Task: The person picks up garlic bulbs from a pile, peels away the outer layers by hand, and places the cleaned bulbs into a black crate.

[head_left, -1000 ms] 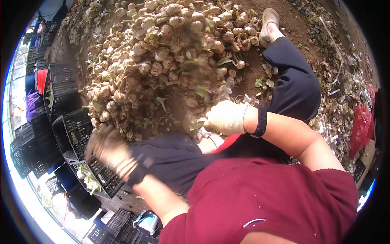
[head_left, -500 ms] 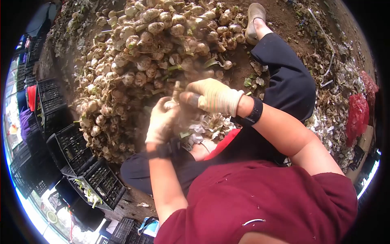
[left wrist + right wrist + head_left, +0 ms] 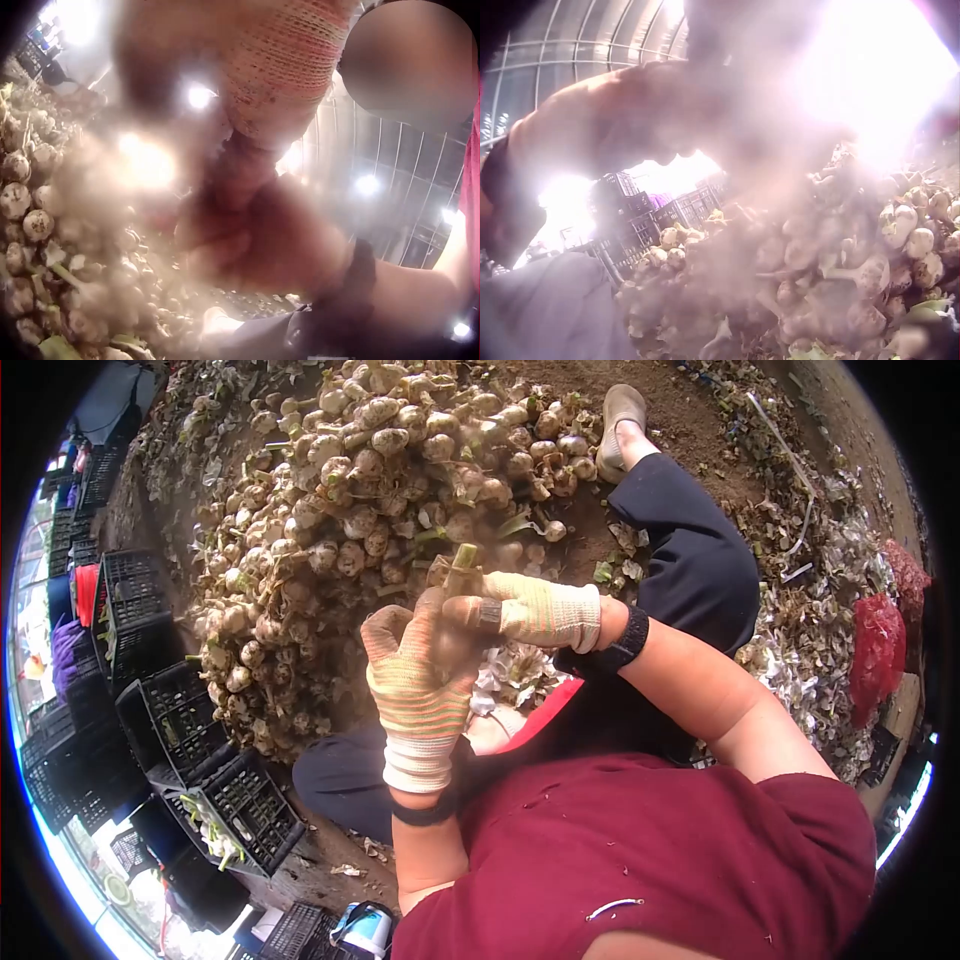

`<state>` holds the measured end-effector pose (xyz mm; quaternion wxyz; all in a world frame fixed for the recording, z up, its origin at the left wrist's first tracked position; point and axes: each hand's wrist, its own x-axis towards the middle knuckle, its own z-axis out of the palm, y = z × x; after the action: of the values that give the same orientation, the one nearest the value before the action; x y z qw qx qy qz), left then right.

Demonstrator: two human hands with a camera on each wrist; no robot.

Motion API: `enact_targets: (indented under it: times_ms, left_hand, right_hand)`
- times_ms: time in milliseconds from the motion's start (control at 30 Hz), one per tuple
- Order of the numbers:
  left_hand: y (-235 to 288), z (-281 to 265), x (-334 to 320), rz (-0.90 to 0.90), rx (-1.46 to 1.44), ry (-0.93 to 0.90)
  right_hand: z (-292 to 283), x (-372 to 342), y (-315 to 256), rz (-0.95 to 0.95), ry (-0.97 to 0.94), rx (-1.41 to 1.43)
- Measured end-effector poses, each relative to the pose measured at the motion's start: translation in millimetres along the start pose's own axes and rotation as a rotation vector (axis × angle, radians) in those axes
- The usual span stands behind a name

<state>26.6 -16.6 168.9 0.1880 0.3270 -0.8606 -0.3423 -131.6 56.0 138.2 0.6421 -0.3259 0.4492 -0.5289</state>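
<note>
In the head view both hands wear cream knit gloves with soiled fingers and meet in front of the pile. My left hand (image 3: 420, 675) is seen from its back, fingers up around the lower end of a garlic bulb. From the other side my right hand (image 3: 535, 607) pinches the same garlic (image 3: 465, 557), dark tape round its thumb. The cut green stem points up between the hands; most of the bulb is hidden by fingers. Glare and haze blur the hands in both wrist views.
A large heap of dirty garlic bulbs (image 3: 350, 520) lies ahead. Black plastic crates (image 3: 245, 815) line the left side, one holding trimmed garlic. Loose papery skins (image 3: 800, 690) cover the ground at right, near a red mesh bag (image 3: 875, 660). The person's legs (image 3: 700, 560) flank the work area.
My left hand has come from beside the crates to meet the right hand, then turned so its back shows. Garlic is now held between both hands; the right hand has shifted slightly.
</note>
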Motion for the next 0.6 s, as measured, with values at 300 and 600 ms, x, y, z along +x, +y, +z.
enact_targets:
  times_ms: [300, 600]
  left_hand:
    - [20, 1, -6, -0.309, -0.756, 0.041]
    - [-42, -2, -4, -0.493, -2.004, -0.597]
  right_hand:
    - [-2, 7, 11, -0.404, 0.060, -0.161]
    - [1, 4, 14, -0.258, -0.030, 0.203]
